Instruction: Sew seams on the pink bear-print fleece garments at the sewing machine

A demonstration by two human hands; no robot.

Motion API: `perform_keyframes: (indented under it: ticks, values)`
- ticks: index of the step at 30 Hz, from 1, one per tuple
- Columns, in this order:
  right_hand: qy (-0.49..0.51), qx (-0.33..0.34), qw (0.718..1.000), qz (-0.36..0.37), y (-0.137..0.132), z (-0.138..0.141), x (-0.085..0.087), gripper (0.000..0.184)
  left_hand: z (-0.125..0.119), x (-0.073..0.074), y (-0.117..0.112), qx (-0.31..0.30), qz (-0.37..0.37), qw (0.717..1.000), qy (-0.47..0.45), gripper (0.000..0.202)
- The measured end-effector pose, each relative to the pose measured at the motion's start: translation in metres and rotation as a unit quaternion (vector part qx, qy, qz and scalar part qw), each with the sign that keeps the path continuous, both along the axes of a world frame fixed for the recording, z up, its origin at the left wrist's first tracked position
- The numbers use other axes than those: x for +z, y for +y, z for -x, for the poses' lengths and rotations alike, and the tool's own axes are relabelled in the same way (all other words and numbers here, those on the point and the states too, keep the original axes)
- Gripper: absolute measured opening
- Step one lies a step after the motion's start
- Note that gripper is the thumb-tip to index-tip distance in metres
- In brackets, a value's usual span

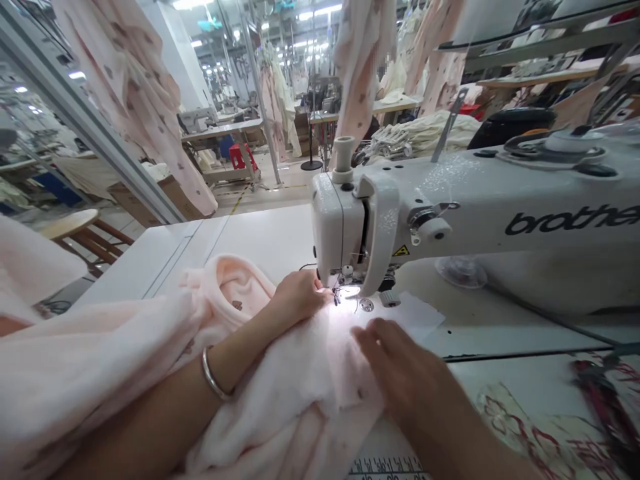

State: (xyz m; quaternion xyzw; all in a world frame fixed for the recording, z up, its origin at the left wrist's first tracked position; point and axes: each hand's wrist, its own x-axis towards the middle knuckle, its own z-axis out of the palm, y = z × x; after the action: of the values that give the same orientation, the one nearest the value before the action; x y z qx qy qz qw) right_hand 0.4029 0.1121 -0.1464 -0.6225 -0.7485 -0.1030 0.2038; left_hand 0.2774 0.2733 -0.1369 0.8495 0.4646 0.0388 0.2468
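Note:
A pale pink fleece garment (280, 380) with small brown prints lies across the bed of a white sewing machine (345, 220). Its round, banded opening (220, 293) rests left of the needle area. My left hand (300, 293), below a silver bangle (214, 377), is closed on the cloth just left of the lit presser foot (340, 293); its fingertips are partly hidden by the machine head. On the near right side, my right hand (400, 367) pinches the garment's edge, slightly blurred. The cloth under the foot is washed out by the lamp.
A printed ruler (390, 467) runs along the table's near edge. Red-handled snips (600, 400), blurred, lie at the right on patterned paper. Pink garments (135, 100) hang beyond the table, and a wooden stool (75, 227) stands at the left.

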Motion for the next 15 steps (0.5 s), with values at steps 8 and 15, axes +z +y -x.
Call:
perform_keyframes:
  ticks: [8, 15]
  values:
    - [0.087, 0.078, 0.992, 0.053, 0.001, -0.010, 0.002, 0.035, 0.000, 0.001, -0.004, -0.003, -0.021, 1.000, 0.018, 0.020]
    - [0.075, 0.100, 0.990, 0.068, -0.001, -0.027, 0.002, 0.034, 0.001, 0.001, -0.021, 0.018, -0.059, 0.998, 0.017, 0.028]
